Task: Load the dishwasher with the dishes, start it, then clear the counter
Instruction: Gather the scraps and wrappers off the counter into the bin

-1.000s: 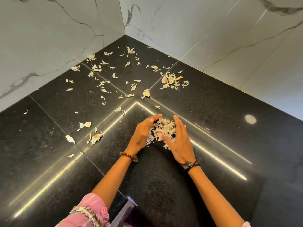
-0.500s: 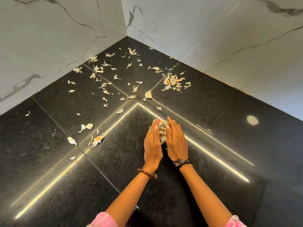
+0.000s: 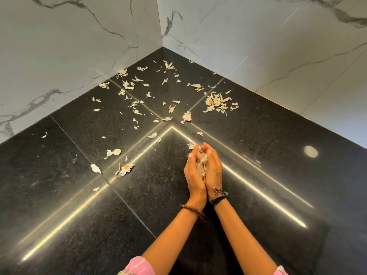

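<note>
My left hand [image 3: 193,176] and my right hand [image 3: 215,171] are pressed side by side, palms turned up and cupped, just above the black stone counter [image 3: 83,205]. Between them they hold a bundle of pale dry peels [image 3: 201,165]. Many more loose peel scraps [image 3: 137,105] lie scattered over the counter toward the corner, with a denser cluster [image 3: 216,102] at the back right. Another few scraps [image 3: 126,168] lie to the left of my hands. One small scrap [image 3: 191,145] sits on the counter by my left fingertips.
White marble walls [image 3: 79,46] close the counter on the left and at the back right [image 3: 258,46], meeting in a corner. Bright light strips reflect in the polished stone. No dishes or dishwasher are in view.
My hands swept the pile together, closed around it, then turned palms up and lifted the peels off the counter. The spot where the pile lay is now bare.
</note>
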